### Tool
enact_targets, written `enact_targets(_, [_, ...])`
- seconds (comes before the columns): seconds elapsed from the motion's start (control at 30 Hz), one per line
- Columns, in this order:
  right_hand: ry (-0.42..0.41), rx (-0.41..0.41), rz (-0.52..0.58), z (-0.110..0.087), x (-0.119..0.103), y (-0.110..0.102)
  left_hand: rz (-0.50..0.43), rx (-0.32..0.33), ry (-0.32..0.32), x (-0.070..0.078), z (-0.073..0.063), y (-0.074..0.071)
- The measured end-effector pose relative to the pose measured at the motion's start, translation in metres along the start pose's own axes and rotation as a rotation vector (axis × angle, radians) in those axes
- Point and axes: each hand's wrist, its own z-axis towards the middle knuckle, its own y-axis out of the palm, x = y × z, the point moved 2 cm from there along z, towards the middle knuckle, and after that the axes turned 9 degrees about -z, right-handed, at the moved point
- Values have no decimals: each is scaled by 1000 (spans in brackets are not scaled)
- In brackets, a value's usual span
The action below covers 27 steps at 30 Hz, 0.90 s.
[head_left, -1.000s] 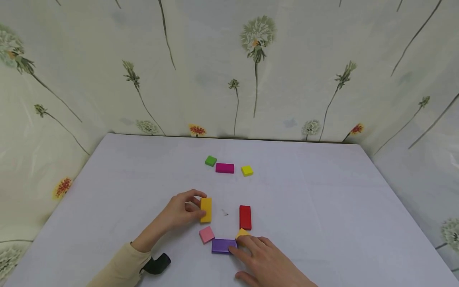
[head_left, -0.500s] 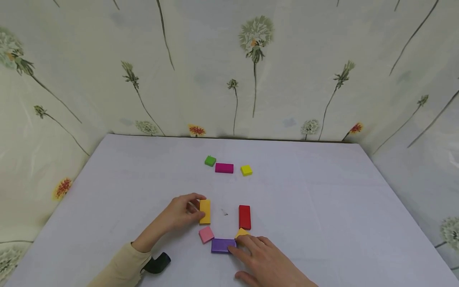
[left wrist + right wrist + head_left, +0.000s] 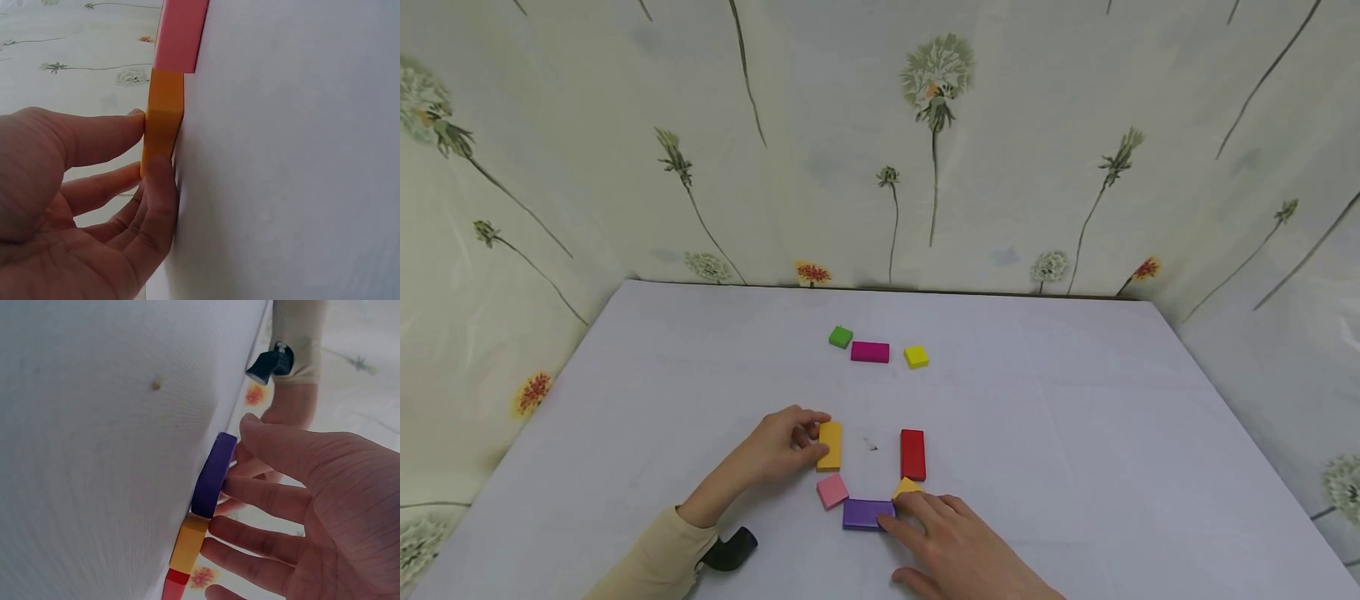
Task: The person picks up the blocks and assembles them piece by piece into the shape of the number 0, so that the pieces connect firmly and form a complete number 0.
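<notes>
So my left hand (image 3: 778, 446) is pinching the long yellow block (image 3: 830, 447) between thumb and fingers, its near end right by the pink block (image 3: 832, 492); honestly can't tell if those two touch. My right hand (image 3: 955, 546) has its fingers spread, tips on the purple block (image 3: 861, 514) and the small orange block (image 3: 907, 487), which is mostly hidden under them from above. Right wrist cam cuts off the red block (image 3: 913, 454). The black thing (image 3: 730, 550) at my left cuff? Can't make it out.
</notes>
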Motion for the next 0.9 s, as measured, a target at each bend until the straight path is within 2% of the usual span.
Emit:
enact_targets(0.37, [7,5,-7,-1,0,-1,26,-32,6,4,-1,1])
enact_targets(0.5, [10,12,-6,-2,0,0,31,-29,5,5,-1,2])
enact_targets(0.73, [11,7,-3,-2,0,0,52,-25,43,7,-3,2])
enact_targets(0.9, [19,-10,13,-2,-1,-1,40,-13,34,6,-4,2])
